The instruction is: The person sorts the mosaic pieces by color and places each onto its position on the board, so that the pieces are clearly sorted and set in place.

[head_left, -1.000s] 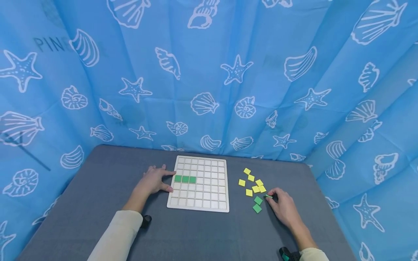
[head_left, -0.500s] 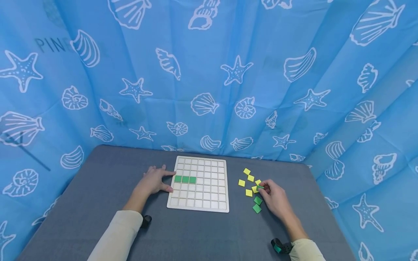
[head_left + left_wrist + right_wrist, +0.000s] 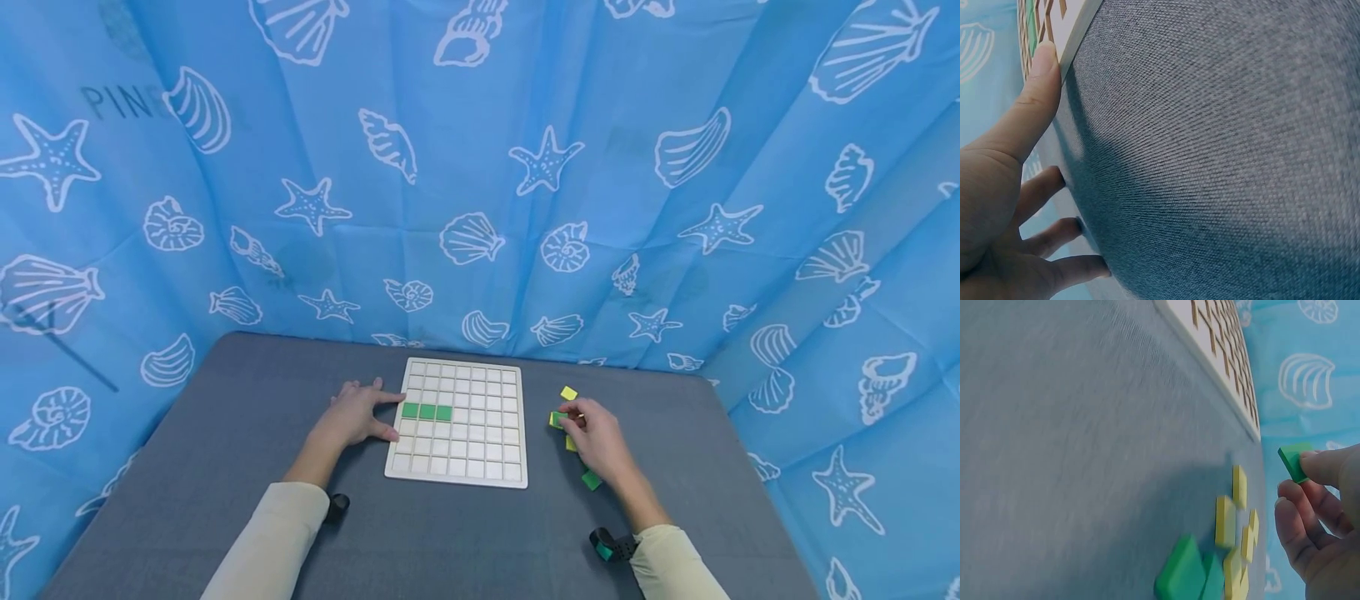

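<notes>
A white square grid board (image 3: pixel 457 462) lies on the grey table, with three green tiles (image 3: pixel 427 412) side by side in one row at its left. My left hand (image 3: pixel 352 417) touches the board's left edge with thumb and forefinger, its other fingers spread on the cloth. Between thumb and fingers my right hand (image 3: pixel 596 433) pinches a green tile (image 3: pixel 1294 461), lifted above the loose pieces. Beneath and beside that hand lie several yellow tiles (image 3: pixel 1225 522) and loose green tiles (image 3: pixel 1182 572); in the head view the hand hides most of them.
The grey cloth-covered table (image 3: pixel 465 542) stretches around the board. A blue curtain with white shell and starfish prints (image 3: pixel 480 167) hangs behind the table and along its sides. Each wrist wears a black strap (image 3: pixel 611 546).
My right hand has moved left with the green tile, from beside the loose green tiles to over the yellow ones. The left hand and the board stay put.
</notes>
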Available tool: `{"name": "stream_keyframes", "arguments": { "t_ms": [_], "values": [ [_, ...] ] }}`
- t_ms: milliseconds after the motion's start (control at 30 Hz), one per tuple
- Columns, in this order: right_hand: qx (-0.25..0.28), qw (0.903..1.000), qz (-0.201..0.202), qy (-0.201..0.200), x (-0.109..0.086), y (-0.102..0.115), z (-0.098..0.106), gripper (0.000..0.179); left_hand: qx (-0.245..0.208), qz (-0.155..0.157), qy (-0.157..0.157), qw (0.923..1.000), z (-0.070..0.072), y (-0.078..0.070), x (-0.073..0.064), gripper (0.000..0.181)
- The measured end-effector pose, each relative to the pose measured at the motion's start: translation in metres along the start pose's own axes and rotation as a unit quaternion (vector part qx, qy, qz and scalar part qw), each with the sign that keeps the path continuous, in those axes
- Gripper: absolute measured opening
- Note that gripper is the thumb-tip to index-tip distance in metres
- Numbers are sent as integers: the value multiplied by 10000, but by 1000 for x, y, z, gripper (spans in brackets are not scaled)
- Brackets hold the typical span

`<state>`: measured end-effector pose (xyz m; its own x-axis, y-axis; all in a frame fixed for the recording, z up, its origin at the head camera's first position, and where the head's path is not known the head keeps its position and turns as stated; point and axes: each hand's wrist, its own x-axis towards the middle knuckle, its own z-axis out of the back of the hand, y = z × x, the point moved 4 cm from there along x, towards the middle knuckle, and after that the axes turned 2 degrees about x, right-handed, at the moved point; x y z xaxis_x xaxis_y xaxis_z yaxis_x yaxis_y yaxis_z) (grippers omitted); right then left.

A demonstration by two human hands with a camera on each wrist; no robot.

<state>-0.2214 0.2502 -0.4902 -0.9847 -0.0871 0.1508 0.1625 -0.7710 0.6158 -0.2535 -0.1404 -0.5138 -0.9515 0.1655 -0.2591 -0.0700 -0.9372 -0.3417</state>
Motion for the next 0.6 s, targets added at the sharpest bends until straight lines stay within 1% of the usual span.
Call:
{"name": "stream_keyframes", "arguments": {
  "t_ms": [300,600],
  "values": [
    [162,9998,129,58,12,23,-21,13,-34,34,6,10000,0,-1,0,80],
    [493,9986,111,145,20,37,-38,15,-63,-20,3,10000,-1,0,1,80]
  ]
}}
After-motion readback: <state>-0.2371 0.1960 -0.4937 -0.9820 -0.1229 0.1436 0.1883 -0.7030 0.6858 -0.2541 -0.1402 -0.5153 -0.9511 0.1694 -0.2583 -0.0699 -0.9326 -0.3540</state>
